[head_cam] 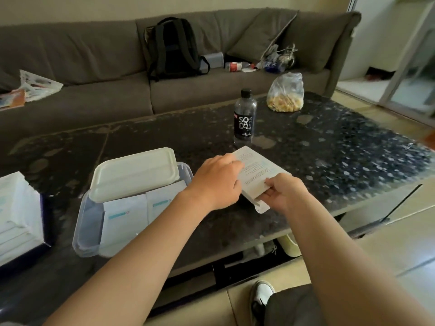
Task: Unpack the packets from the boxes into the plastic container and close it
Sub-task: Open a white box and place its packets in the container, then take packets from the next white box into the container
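The print on the box (256,168) is too blurred to read, and what it holds does not show, though a flap (261,208) hangs open at its near end. The left grip (215,182) hides the box's left edge; its fingertips curl over that edge and the thumb is out of sight. The lid (134,172) and the left forearm cover part of the packets (124,217). The frame cuts off the stack of white boxes (16,212) at the tabletop's left edge.

Both grips are closed on the box, which is tilted just above the middle of the tabletop (329,149). The left grip holds its left side with curled fingers. The right grip (284,194) pinches its near end, thumb on top and fingers beneath.

The container (81,231) sits open near the front edge, left of the box, with flat white packets inside. Its lid leans across its far rim.

The tabletop is dark, speckled and smudged. A soda bottle (245,116) stands just beyond the box, and a clear bag (286,94) of yellowish food sits at the far edge. Behind is a grey sofa (94,55) with a backpack (174,48). A shoe (261,300) shows on the tiled floor.
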The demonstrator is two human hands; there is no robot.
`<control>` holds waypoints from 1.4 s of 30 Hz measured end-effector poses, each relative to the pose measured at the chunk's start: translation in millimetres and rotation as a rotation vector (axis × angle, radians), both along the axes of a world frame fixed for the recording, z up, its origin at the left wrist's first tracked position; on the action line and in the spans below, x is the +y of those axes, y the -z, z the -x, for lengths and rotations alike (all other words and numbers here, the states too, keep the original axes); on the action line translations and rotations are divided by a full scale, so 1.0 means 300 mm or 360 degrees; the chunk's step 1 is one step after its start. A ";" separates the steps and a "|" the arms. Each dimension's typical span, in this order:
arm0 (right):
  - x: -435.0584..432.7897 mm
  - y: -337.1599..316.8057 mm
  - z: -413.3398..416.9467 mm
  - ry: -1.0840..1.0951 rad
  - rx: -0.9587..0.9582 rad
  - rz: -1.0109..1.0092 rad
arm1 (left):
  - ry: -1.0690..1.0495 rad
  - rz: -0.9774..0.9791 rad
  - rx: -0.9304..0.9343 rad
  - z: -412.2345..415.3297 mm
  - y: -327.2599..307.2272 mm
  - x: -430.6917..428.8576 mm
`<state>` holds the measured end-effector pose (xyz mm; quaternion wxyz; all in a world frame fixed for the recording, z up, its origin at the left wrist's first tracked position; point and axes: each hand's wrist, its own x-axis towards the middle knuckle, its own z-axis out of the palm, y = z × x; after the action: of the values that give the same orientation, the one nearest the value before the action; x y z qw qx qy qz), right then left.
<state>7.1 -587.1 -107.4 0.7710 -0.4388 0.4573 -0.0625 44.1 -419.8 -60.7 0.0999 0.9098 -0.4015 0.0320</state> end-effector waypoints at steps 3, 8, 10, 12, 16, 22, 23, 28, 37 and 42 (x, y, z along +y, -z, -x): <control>0.009 0.006 0.001 -0.0075 0.0125 0.0234 | -0.0012 -0.0067 0.0005 0.002 0.010 -0.009; 0.002 -0.011 0.037 -0.0608 0.0568 0.1065 | -0.0042 -0.0078 -0.0016 0.006 0.003 0.025; 0.003 -0.030 0.048 -0.0718 0.0645 0.1210 | -0.0056 -0.0064 -0.0026 0.004 -0.003 0.049; 0.009 -0.047 0.048 -0.0770 0.0697 0.1388 | -0.0070 -0.0033 -0.0033 0.005 -0.011 0.076; 0.061 -0.114 0.012 -0.0795 0.0602 0.1703 | -0.0104 0.0034 -0.0045 0.004 -0.034 0.144; 0.260 -0.266 -0.033 -0.1044 0.0159 0.1532 | -0.0284 0.0126 -0.0032 -0.021 -0.071 0.285; 0.299 -0.277 -0.038 -0.1095 0.0128 0.1546 | -0.0327 0.0145 -0.0034 -0.024 -0.075 0.316; 0.513 -0.275 -0.102 -0.1326 -0.0050 0.1822 | -0.0578 0.0159 -0.0043 -0.042 -0.082 0.526; 0.912 -0.223 -0.183 -0.1695 -0.0483 0.2171 | -0.1271 0.0362 -0.0156 -0.047 -0.073 0.987; 1.130 -0.205 -0.189 -0.1925 -0.0734 0.2066 | -0.1720 0.0612 -0.0178 -0.052 -0.058 1.223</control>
<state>63.9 -248.0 -45.9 0.3466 -0.9272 -0.1405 0.0212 59.6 -52.8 -43.3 0.2117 0.9482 0.1288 0.1989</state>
